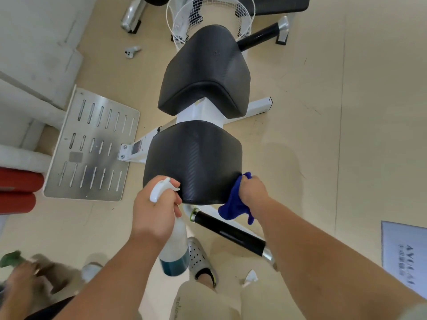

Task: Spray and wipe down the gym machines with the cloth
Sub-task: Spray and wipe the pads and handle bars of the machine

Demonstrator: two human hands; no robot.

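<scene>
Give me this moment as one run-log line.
left hand: holds spray bottle | right hand: grips blue cloth against right edge of near pad | far pad: no hand on it

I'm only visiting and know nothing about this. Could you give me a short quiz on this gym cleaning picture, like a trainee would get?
1. True or false: the left hand holds the spray bottle.
2. The right hand holds the cloth against what? A) the metal footplate B) the nearer black pad C) the floor
3. Fill in: the cloth's colour is ____.
Key: 1 true; 2 B; 3 blue.
</scene>
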